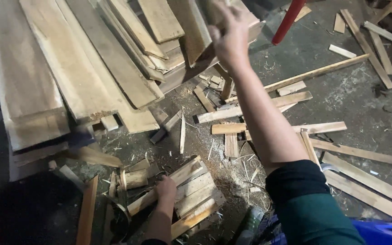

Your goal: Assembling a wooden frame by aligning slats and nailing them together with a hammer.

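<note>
Reaching up and away from the body, the right hand (230,34) has its fingers curled around the end of a pale rough-sawn wooden board (196,27) that leans in the heap of long timber planks (69,68), though how firmly it grips is hard to tell. Lower down, the left hand (165,188) rests closed over the edge of a small bundle of short flat wooden slats (196,195) lying on the dusty grey floor (355,95). Between the two hands lie scattered thin wooden offcuts (268,127) and sawdust, and a red pole (288,20) slants just beside the right hand.
</note>
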